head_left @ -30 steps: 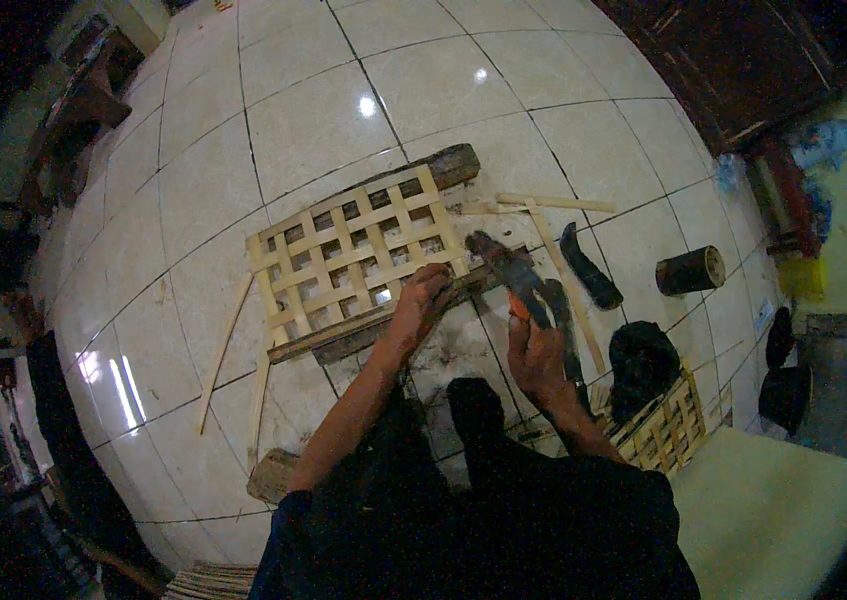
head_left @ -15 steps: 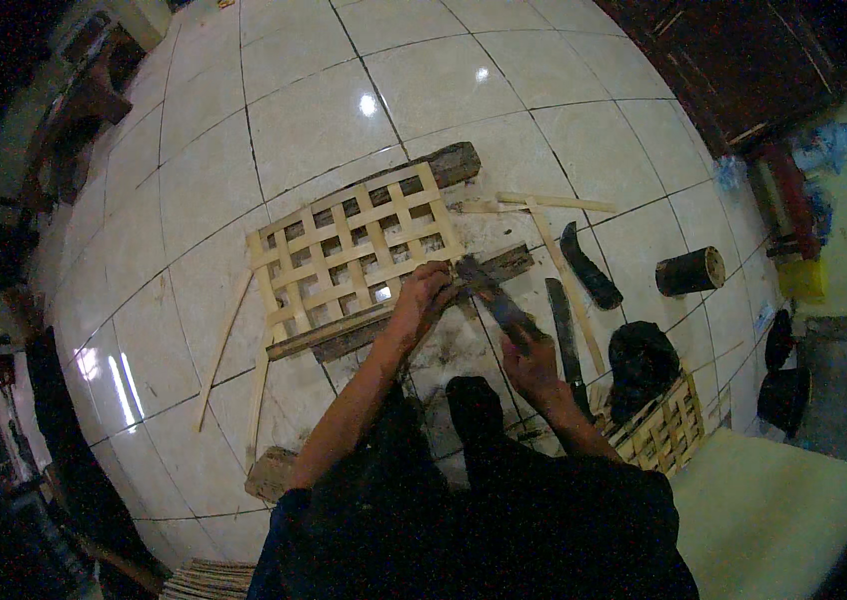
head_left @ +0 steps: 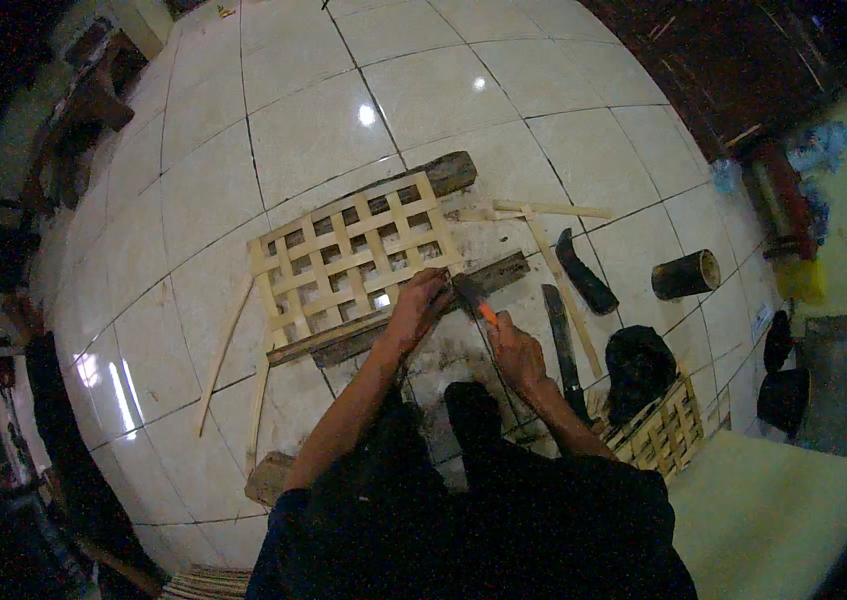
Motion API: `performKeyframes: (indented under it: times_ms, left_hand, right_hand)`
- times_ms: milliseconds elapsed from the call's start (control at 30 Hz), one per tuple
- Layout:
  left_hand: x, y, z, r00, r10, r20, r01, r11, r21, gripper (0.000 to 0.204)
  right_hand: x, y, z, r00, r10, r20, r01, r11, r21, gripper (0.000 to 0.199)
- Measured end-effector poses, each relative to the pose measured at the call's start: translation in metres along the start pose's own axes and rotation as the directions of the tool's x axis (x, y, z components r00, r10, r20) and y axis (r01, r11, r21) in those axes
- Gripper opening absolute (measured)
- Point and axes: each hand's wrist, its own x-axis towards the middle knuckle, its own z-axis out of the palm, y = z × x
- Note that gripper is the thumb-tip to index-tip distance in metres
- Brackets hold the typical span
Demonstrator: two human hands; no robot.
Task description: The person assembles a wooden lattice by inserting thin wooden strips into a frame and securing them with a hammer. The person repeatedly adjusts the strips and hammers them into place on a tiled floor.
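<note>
A woven lattice panel of pale bamboo strips (head_left: 346, 262) lies on the floor in front of me, resting over two rough wooden blocks. At its near right corner, my left hand (head_left: 422, 300) is closed on the edge; whatever its fingertips pinch is too small to make out. My right hand (head_left: 518, 354) grips a hammer (head_left: 467, 291) with a dark head and an orange part on its handle. The hammer head is down beside my left fingertips, over the near wooden block (head_left: 500, 272).
Right of the panel lie loose bamboo strips (head_left: 569, 210), a curved dark sheath (head_left: 587, 274), a long knife (head_left: 562, 335) and a dark cylinder (head_left: 686, 274). A black bag (head_left: 642, 366) sits by another woven panel (head_left: 679, 425). One wood block (head_left: 270, 478) is at my left.
The hammer and my right hand have shifted slightly left; the hammer was blurred by motion and now shows sharper. My left hand stays at the panel's corner.
</note>
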Motion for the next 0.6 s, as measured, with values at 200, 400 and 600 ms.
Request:
performKeyframes:
  times_ms: [200,400,600]
  left_hand:
    - [-0.007,-0.013,0.019,0.987,-0.146,-0.064,0.061,0.714,-0.698,0.022]
    - [-0.008,-0.026,0.013,0.995,-0.102,0.002,0.100,0.968,-0.231,0.027]
    - [0.000,-0.006,0.002,0.992,0.129,-0.009,-0.128,0.989,0.074,0.028]
  right_hand:
    - [-0.011,-0.005,0.003,0.970,-0.109,-0.219,0.133,0.986,0.099,0.019]
    - [-0.001,0.005,0.001,0.970,0.240,0.046,-0.244,0.965,0.100,0.016]
    - [-0.019,0.029,0.010,0.994,-0.009,-0.111,0.005,0.999,-0.034,0.019]
